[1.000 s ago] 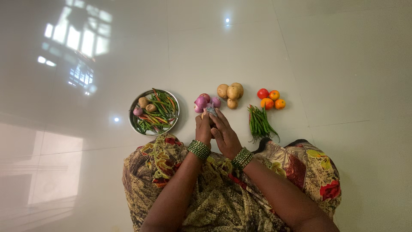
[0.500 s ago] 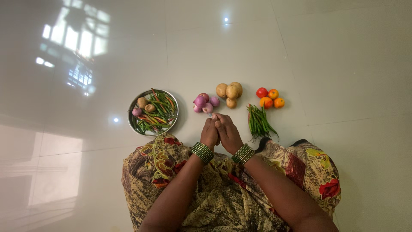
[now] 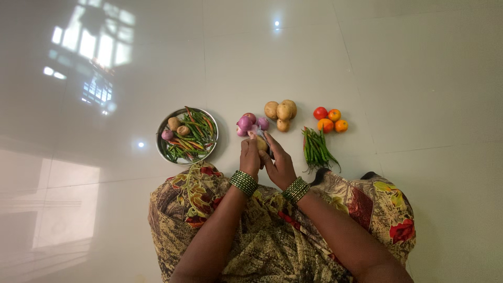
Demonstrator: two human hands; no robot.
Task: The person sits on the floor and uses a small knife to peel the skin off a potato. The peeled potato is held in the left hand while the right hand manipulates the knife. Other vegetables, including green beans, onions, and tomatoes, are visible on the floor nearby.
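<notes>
My left hand (image 3: 249,156) and my right hand (image 3: 281,163) meet just above my lap, both with green bangles at the wrist. They close together on a small pale brown vegetable (image 3: 262,143), which the fingers mostly hide. My fingertips are right below a small heap of purple onions (image 3: 247,123) on the floor. Beside the onions lie potatoes (image 3: 282,111), and further right tomatoes (image 3: 329,119). A bunch of green chillies (image 3: 316,148) lies right of my right hand.
A round steel plate (image 3: 211,149) stands to the left of my hands and holds mixed chillies, two small potatoes and an onion. Everything rests on a glossy white tiled floor (image 3: 367,63). My patterned clothing (image 3: 262,236) covers my knees at the bottom.
My hands drew back from the onion heap towards my lap, then moved slightly forward again. The greyish piece seen between my fingers earlier is replaced by a pale brown one.
</notes>
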